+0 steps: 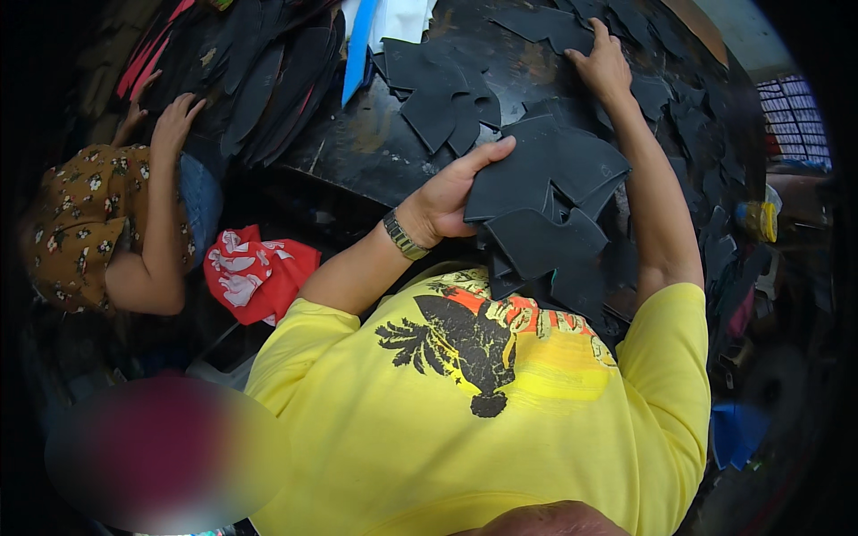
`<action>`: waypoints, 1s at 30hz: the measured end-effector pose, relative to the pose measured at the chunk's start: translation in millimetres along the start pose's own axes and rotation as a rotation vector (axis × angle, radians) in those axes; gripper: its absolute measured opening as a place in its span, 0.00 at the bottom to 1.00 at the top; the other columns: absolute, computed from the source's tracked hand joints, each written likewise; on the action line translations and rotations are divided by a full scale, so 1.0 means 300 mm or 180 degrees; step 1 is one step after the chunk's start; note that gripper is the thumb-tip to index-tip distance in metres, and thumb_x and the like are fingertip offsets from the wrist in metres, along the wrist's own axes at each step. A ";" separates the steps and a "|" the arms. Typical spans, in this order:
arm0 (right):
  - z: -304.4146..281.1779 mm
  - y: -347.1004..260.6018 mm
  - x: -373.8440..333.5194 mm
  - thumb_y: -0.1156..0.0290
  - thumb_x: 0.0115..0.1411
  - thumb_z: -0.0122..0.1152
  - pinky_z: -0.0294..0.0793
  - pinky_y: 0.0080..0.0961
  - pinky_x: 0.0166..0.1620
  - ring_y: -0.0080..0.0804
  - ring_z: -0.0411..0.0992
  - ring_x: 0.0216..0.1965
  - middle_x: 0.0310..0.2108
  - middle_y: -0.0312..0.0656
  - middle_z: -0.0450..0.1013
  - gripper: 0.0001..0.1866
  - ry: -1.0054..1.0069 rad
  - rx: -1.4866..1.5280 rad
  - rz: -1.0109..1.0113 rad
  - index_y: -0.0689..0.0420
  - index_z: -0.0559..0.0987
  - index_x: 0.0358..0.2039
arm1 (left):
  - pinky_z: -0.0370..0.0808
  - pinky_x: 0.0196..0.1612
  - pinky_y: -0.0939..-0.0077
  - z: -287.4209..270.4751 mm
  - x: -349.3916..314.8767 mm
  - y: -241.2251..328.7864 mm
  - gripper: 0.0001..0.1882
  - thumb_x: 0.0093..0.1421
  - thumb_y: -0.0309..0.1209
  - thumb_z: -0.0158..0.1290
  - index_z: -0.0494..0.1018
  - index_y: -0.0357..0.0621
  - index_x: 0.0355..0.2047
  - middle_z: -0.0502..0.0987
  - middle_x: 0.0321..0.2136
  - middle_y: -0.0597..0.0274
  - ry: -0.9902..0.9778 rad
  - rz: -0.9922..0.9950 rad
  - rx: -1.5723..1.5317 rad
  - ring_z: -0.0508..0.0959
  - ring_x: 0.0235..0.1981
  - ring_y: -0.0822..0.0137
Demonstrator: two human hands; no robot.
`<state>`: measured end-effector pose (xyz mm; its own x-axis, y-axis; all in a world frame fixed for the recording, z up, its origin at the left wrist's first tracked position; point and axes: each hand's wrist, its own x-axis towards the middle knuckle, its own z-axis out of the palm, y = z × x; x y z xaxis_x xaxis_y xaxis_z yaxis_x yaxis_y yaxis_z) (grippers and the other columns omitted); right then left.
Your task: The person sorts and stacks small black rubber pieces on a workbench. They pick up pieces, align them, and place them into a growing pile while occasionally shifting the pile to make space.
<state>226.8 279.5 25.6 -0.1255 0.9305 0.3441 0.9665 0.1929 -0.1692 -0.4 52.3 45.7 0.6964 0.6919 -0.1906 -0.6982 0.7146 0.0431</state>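
Yellow shirt [500, 420] fills the foreground. Left hand [451, 196] pinches a stack [545, 210] of thin, floppy, light black cutouts by its edge against the chest; right hand [603, 62] lies spread, flat on loose pieces [536, 22] on the table [357, 147].

A crumpled red cloth with white print [257, 272] lies below the dark tabletop [375, 147]. A co-worker's brown floral sleeve [76, 219] shows left, beside long black sole-shaped pieces [268, 85].
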 end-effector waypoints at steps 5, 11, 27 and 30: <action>-0.083 0.024 -0.048 0.53 0.55 0.71 0.74 0.41 0.54 0.50 0.74 0.54 0.57 0.53 0.71 0.33 -0.0240 0.0156 -0.0304 0.48 0.73 0.60 | 0.84 0.45 0.68 -0.009 -0.015 -0.005 0.21 0.71 0.41 0.47 0.73 0.36 0.52 0.82 0.44 0.50 -0.0076 0.0002 0.0039 0.85 0.42 0.60; -0.235 0.017 -0.157 0.62 0.60 0.68 0.74 0.28 0.51 0.30 0.77 0.45 0.46 0.44 0.78 0.22 -0.0665 0.2161 -0.0402 0.54 0.79 0.54 | 0.84 0.46 0.66 -0.020 -0.015 -0.015 0.22 0.71 0.41 0.47 0.72 0.35 0.53 0.81 0.45 0.48 -0.0080 -0.0057 0.0190 0.84 0.43 0.58; -0.525 0.018 -0.456 0.67 0.66 0.60 0.77 0.23 0.50 0.27 0.80 0.42 0.38 0.42 0.81 0.14 -0.1325 0.4091 0.0213 0.59 0.82 0.49 | 0.84 0.47 0.63 -0.007 -0.001 -0.028 0.23 0.71 0.38 0.46 0.67 0.30 0.56 0.79 0.48 0.42 0.0018 -0.0191 0.0233 0.83 0.45 0.54; -0.516 0.015 -0.465 0.71 0.66 0.59 0.77 0.24 0.52 0.28 0.80 0.43 0.39 0.42 0.81 0.14 -0.1279 0.4199 0.0300 0.60 0.81 0.50 | 0.84 0.47 0.62 -0.007 -0.005 -0.025 0.23 0.71 0.38 0.46 0.67 0.29 0.57 0.79 0.48 0.41 0.0020 -0.0167 0.0217 0.83 0.46 0.54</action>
<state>283.2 102.4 119.7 -0.3453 0.9379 0.0334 0.0780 0.0642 -0.9949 3.5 45.7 43.5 0.7306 0.6527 -0.2005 -0.6476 0.7555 0.0997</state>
